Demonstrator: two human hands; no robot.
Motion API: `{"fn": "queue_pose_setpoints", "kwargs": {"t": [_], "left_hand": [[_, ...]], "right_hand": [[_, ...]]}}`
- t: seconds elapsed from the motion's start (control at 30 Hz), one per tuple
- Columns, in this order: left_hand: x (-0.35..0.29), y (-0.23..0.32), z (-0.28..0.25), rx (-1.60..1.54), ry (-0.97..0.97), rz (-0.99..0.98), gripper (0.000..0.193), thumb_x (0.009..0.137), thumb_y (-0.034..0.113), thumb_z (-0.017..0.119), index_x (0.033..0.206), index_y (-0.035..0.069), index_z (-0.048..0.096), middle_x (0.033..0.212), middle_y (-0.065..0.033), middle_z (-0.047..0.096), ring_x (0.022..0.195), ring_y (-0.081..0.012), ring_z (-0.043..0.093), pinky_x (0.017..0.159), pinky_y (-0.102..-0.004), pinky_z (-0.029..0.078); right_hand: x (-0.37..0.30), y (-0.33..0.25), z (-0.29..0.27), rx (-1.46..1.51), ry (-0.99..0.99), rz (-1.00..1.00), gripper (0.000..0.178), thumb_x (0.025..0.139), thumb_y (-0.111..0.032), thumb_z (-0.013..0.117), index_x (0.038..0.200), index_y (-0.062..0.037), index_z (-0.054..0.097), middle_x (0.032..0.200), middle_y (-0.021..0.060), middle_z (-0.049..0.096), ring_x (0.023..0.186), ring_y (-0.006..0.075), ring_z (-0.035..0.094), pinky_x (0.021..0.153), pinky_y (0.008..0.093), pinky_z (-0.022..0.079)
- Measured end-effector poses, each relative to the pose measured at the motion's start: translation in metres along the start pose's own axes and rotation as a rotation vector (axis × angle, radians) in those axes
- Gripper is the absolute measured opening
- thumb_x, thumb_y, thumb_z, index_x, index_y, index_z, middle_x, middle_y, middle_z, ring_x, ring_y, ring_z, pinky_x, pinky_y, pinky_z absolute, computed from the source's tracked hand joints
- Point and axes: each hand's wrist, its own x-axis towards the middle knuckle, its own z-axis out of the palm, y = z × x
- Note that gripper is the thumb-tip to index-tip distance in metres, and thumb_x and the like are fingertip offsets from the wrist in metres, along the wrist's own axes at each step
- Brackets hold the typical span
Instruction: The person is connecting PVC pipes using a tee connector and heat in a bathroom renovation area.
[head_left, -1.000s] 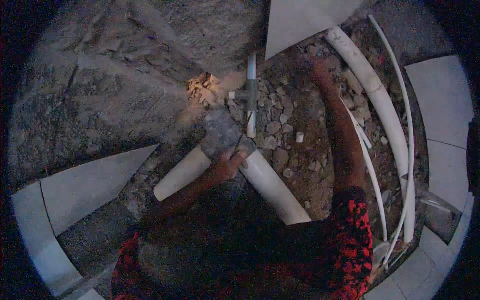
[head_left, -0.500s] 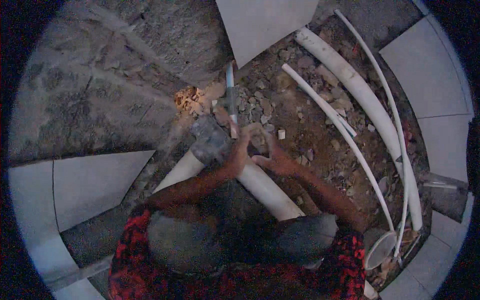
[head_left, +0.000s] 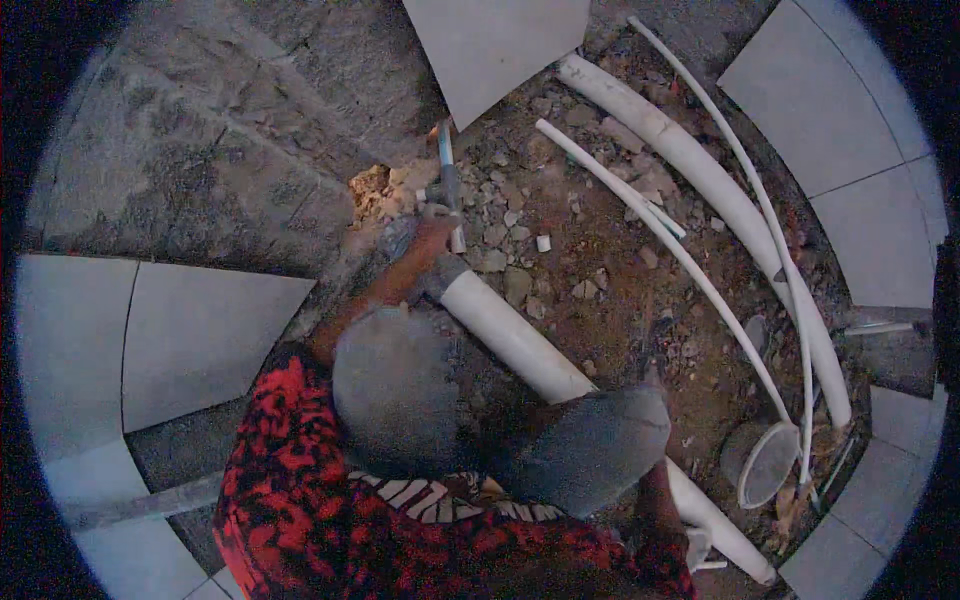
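The left hand has moved away from the other and is by the thin pipe. The right arm goes behind a knee. I can't tell if either grip is closed.

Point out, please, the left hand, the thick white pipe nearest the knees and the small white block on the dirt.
Left hand (head_left: 434,233): head view, back of the hand.
Thick white pipe (head_left: 518,338): head view, middle of its upper stretch.
Small white block (head_left: 543,243): head view, its visible face.
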Motion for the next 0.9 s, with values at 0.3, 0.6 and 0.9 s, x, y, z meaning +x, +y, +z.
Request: {"fn": "queue_pose_setpoints", "kwargs": {"t": [0.3, 0.6, 0.9], "left_hand": [[0.035, 0.013, 0.054, -0.610, -0.173, -0.181, 0.033, 0.086, 0.029, 0.058, 0.110, 0.009, 0.047, 0.087, -0.0073, 0.056, 0.074, -0.0225, 0.057, 0.065, -0.0364, 0.049], [0.046, -0.004, 0.107, -0.891, -0.301, -0.242, 0.029, 0.085, 0.032, 0.059, 0.098, 0.008, 0.052, 0.077, -0.0049, 0.056, 0.062, -0.0212, 0.054, 0.056, -0.0339, 0.047], [0.042, -0.050, 0.056, -1.281, -0.251, -0.309, 0.029, 0.084, 0.036, 0.060, 0.090, 0.008, 0.055, 0.070, -0.0039, 0.054, 0.059, -0.0208, 0.054, 0.055, -0.0337, 0.046]], "right_hand": [[-0.148, 0.032, 0.021, 0.131, 0.366, 0.363, 0.065, 0.083, -0.043, 0.057, 0.132, -0.0055, 0.037, 0.131, 0.0124, 0.041, 0.111, 0.0266, 0.045, 0.091, 0.0385, 0.038], [-0.218, 0.036, 0.052, 0.227, 0.596, 0.538, 0.066, 0.083, -0.044, 0.056, 0.133, -0.0059, 0.035, 0.132, 0.0121, 0.040, 0.111, 0.0274, 0.045, 0.091, 0.0396, 0.038], [-0.234, 0.036, 0.074, 0.290, 0.598, 0.609, 0.067, 0.084, -0.046, 0.055, 0.134, -0.0062, 0.034, 0.133, 0.0119, 0.039, 0.112, 0.0281, 0.044, 0.092, 0.0406, 0.038]]}}
